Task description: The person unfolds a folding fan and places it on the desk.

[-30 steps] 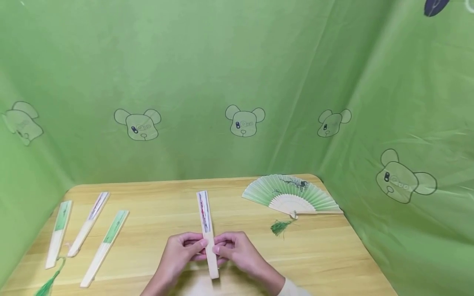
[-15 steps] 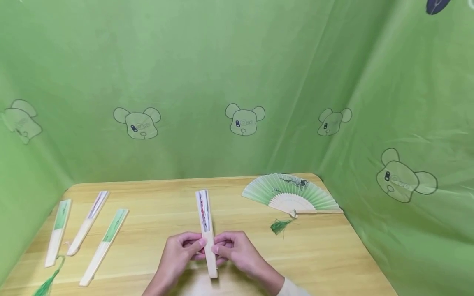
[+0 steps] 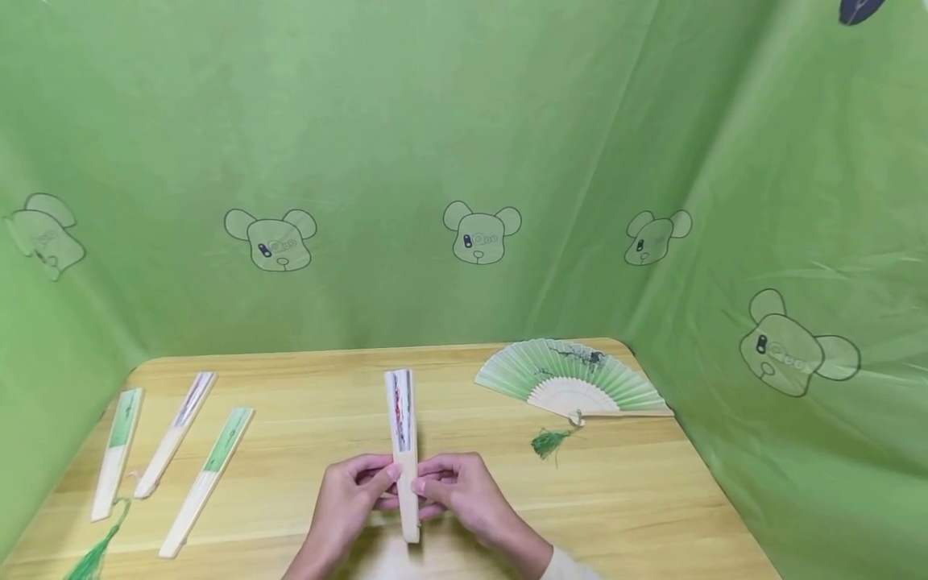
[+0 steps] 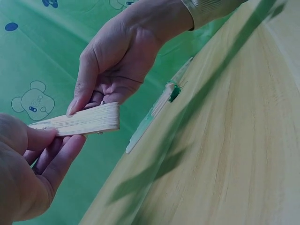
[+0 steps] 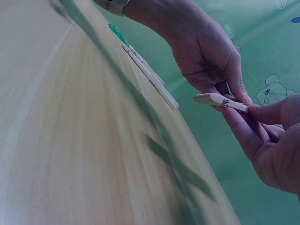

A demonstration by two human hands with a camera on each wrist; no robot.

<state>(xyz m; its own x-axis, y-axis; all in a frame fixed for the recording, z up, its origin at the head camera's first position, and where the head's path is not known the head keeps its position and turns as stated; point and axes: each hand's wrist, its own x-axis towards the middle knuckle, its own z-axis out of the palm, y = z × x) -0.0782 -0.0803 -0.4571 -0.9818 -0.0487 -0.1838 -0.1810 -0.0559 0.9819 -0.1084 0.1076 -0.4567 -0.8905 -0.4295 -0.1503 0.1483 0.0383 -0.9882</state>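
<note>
Above the tabletop, midway between its left and right edges, the left hand and the right hand pinch one closed folding fan. Near the far right corner lies a spread green fan; near the left edge, three folded fans.

There were five fans, four folded and one spread. Two green tassels showed, with one left hand, one right hand, one table and, in the head view, five printed bear heads.
</note>
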